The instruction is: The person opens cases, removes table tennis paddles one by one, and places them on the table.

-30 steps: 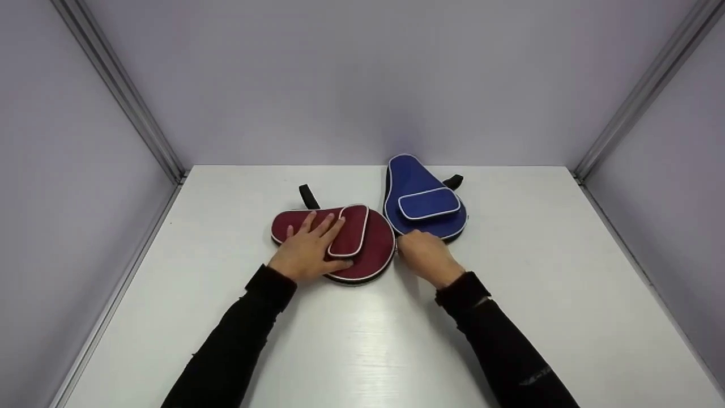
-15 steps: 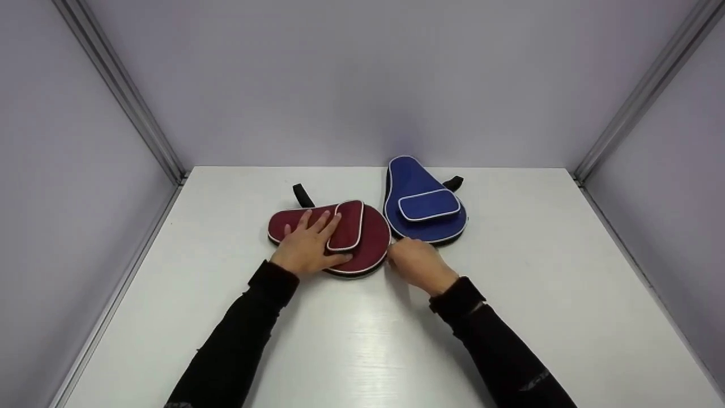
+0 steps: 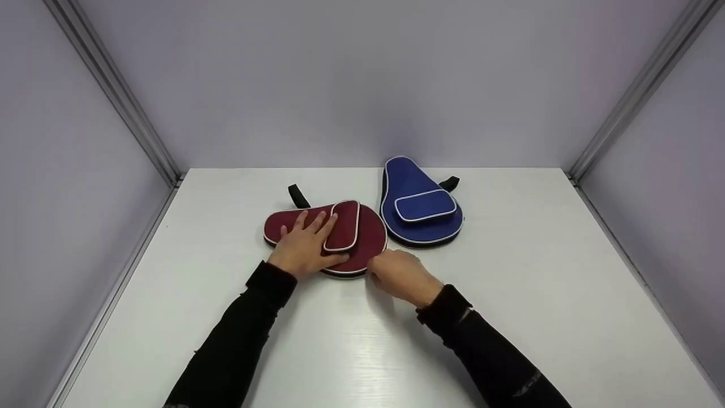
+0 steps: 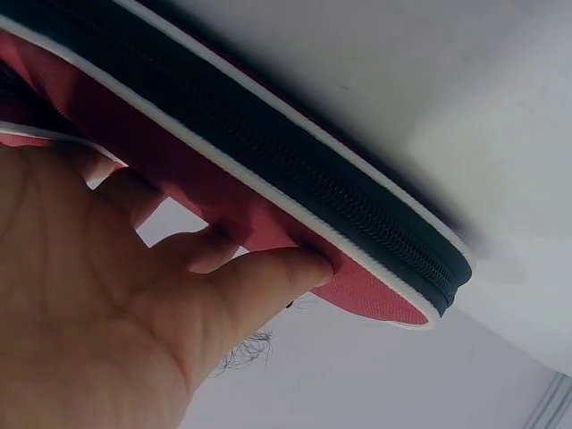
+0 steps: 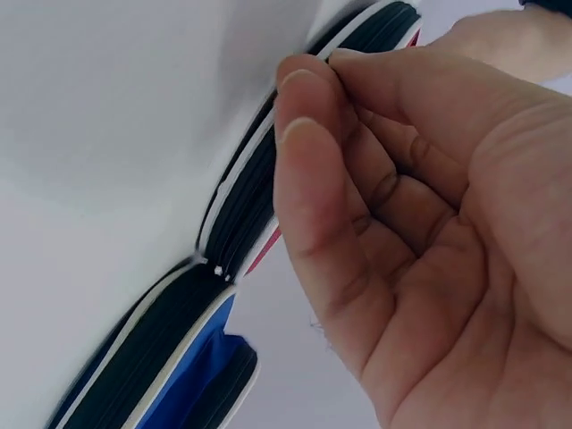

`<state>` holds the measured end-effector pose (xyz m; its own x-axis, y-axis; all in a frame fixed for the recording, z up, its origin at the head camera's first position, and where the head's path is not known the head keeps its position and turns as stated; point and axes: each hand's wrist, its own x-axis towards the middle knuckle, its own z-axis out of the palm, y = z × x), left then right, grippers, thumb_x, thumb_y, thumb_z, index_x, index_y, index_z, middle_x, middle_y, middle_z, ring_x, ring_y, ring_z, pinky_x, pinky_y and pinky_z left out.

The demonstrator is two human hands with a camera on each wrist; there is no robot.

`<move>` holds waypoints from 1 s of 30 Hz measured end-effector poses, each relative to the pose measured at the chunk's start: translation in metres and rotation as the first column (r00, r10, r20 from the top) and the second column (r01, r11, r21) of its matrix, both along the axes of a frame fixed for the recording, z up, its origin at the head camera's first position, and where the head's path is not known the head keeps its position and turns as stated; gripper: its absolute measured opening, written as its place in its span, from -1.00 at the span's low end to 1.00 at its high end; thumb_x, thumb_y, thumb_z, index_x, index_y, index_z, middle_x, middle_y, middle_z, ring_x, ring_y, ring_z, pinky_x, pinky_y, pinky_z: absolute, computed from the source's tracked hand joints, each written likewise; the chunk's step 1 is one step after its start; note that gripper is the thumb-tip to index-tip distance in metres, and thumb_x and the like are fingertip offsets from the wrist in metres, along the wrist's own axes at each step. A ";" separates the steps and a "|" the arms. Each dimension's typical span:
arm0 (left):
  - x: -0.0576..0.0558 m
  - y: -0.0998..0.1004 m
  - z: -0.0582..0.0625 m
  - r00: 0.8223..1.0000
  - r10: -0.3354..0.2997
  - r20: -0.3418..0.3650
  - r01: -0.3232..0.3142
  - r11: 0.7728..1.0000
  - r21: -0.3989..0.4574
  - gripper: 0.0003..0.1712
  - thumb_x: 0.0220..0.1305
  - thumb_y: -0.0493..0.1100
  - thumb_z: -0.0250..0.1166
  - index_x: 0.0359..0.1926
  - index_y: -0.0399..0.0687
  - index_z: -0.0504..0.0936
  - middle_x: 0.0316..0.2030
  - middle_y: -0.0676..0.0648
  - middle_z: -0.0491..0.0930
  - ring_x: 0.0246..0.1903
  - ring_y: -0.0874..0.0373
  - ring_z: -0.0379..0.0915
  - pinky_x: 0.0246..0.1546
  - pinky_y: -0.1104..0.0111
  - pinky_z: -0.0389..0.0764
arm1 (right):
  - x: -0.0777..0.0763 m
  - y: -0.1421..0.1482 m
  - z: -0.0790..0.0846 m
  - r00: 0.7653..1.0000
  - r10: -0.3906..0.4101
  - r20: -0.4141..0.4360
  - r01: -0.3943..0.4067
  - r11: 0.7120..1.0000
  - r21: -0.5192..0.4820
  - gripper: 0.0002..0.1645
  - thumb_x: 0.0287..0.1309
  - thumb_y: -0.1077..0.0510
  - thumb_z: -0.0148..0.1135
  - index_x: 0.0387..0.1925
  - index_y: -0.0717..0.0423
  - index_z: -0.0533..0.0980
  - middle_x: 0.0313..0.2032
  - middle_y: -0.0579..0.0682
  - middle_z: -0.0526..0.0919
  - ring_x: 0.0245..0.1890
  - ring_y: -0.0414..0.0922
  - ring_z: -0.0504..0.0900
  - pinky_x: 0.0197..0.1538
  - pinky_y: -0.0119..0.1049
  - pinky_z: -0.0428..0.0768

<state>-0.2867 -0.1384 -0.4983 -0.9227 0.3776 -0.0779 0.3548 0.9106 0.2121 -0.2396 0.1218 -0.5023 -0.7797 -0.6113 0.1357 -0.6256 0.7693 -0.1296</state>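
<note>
A dark red paddle case (image 3: 371, 232) with white piping lies flat on the table, its round end to the right. My left hand (image 3: 301, 249) presses on it with fingers spread over its front and pocket. At the lower right of the round rim is my right hand (image 3: 402, 276), thumb and forefinger pinched at the zipper. The zipper pull itself is hidden by the fingertips. In the left wrist view a black zipper (image 4: 357, 210) runs closed along the narrow end. The right wrist view shows the pinching fingers (image 5: 313, 179) against the dark zipper band (image 5: 246, 192).
A blue paddle case (image 3: 422, 229) lies behind and right of the red one, close to its rim. Black straps (image 3: 298, 196) stick out from both cases. The white table (image 3: 538, 272) is enclosed by pale walls at the back and sides.
My right hand has slid left and toward me round the red case's rim, away from the blue case. The red case has shifted slightly left; my left hand stays pressed on it.
</note>
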 end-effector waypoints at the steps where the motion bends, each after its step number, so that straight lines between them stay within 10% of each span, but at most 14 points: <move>1: 0.000 0.000 0.000 1.000 -0.002 -0.005 0.002 1.000 0.002 0.26 0.57 0.61 0.30 0.95 0.07 0.10 0.90 -0.24 0.16 0.89 -0.50 -0.06 0.68 -0.70 0.21 | 0.001 -0.002 0.000 1.000 -0.002 -0.005 0.002 1.000 -0.003 -0.75 0.39 0.33 0.50 -0.45 0.10 0.72 -0.45 0.11 0.81 -0.41 0.15 0.81 -0.38 0.10 0.79; 30: 0.029 -0.012 0.007 0.994 -0.099 -0.046 0.097 0.994 -0.054 0.12 0.59 0.48 0.37 0.90 0.12 0.26 0.79 -0.30 0.38 0.73 -0.71 0.19 0.77 -0.64 0.08 | -0.026 0.026 -0.001 0.973 -0.229 0.010 0.229 0.973 -0.022 -0.71 0.24 0.40 0.49 -0.56 0.12 0.66 -0.43 0.23 0.85 -0.35 0.36 0.87 -0.31 0.35 0.84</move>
<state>-0.2575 -0.1509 -0.4910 -0.8847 0.4629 -0.0556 0.4513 0.8802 0.1465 -0.2660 0.1481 -0.5036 -0.8996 -0.4131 0.1413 -0.4322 0.8887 -0.1533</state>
